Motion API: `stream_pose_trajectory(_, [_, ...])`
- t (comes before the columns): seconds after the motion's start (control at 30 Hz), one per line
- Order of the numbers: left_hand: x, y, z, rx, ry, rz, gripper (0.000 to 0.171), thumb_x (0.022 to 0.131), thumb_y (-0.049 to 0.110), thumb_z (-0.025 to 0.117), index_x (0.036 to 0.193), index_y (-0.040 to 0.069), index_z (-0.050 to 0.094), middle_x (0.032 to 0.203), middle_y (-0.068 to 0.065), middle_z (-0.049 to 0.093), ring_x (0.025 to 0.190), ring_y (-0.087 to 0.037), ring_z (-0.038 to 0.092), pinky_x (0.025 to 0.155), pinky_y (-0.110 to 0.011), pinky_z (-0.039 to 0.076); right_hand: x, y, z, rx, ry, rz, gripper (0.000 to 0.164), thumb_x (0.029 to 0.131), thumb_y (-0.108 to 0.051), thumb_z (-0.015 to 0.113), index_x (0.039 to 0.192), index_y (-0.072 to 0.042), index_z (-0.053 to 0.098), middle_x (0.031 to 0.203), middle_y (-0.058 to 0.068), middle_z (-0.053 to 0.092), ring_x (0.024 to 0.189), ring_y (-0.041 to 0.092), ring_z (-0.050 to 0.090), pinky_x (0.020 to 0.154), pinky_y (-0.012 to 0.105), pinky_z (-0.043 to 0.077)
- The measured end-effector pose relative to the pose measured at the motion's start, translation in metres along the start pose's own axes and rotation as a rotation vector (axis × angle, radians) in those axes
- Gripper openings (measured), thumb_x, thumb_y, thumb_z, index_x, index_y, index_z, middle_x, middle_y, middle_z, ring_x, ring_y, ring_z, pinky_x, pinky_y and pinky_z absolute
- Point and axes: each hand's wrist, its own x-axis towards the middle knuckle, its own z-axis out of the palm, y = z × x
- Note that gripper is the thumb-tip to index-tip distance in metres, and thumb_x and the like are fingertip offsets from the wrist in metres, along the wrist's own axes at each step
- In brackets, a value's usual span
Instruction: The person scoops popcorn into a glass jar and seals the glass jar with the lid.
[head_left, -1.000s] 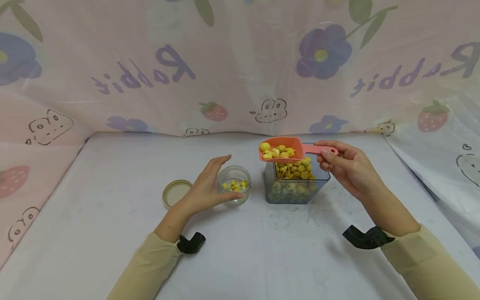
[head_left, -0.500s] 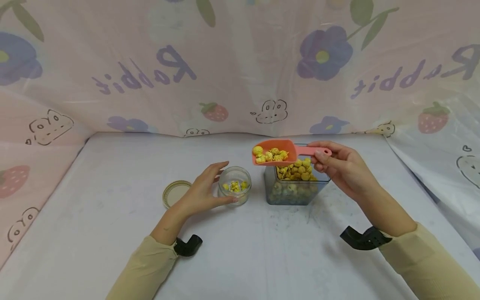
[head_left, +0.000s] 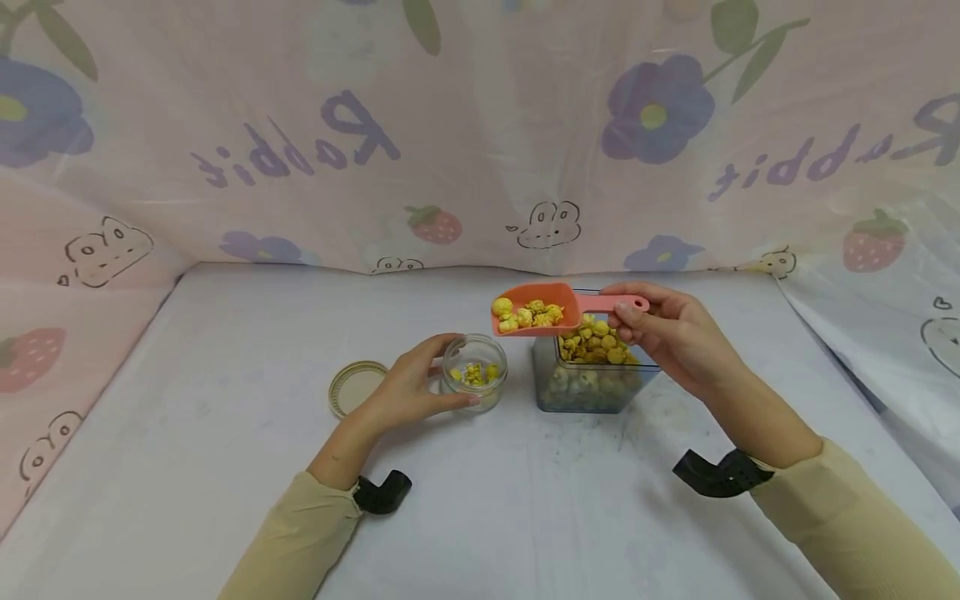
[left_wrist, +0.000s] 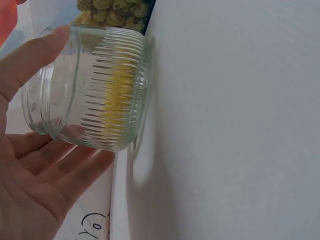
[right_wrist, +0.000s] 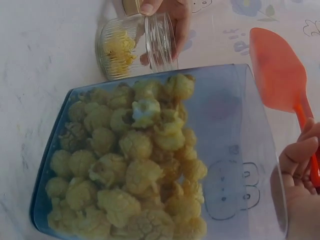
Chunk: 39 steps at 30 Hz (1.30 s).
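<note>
My right hand (head_left: 678, 337) pinches the handle of a coral-pink scoop (head_left: 543, 293) loaded with yellow popcorn (head_left: 525, 317). The scoop is held level above the table, between a clear bluish box (head_left: 577, 393) and a small glass jar (head_left: 480, 397). Popcorn fills much of the box, as the right wrist view shows from its side. My left hand (head_left: 412, 382) is around the jar, thumb on the near side and fingers behind it. In the left wrist view the ribbed jar (left_wrist: 95, 90) stands upright on the table with a little yellow popcorn at its bottom.
A round lid (head_left: 352, 387) with a gold rim lies left of the jar, partly behind the left hand. White cloth covers the table (head_left: 480, 517). Behind it hangs a pink printed curtain (head_left: 480, 125). Black mounts (head_left: 382, 493) sit on both wrists.
The right hand has carried the loaded scoop leftward and slightly lower, toward the jar. The left hand has closed in from beside the jar to hold it.
</note>
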Motion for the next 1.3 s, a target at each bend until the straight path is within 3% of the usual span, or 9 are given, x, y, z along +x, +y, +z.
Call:
stream_pose_trajectory(0.63, [0.001, -0.002, 0.0, -0.058, -0.011, -0.003, 0.075, 0.075, 0.019, 0.083, 0.136, 0.001, 0.044, 0.138, -0.017, 0.049, 0.128, -0.029, 0.047, 0.102, -0.041, 0.047, 0.009, 0.001, 0.007, -0.144, 0.045, 0.124, 0.02, 0.097, -0.003, 0.053, 0.11, -0.01, 0.066, 0.091, 0.002, 0.062, 0.075, 0.012, 0.052, 0.066, 0.019, 0.05])
stream_pose_trajectory(1.3, [0.002, -0.002, 0.002, -0.06, -0.001, -0.019, 0.077, 0.075, 0.018, 0.084, 0.138, 0.001, 0.043, 0.139, -0.017, 0.048, 0.129, -0.029, 0.047, 0.103, -0.04, 0.047, 0.013, -0.004, 0.011, -0.239, 0.087, 0.235, 0.016, 0.095, -0.01, 0.058, 0.11, -0.014, 0.065, 0.088, -0.001, 0.063, 0.075, 0.011, 0.053, 0.068, 0.018, 0.05])
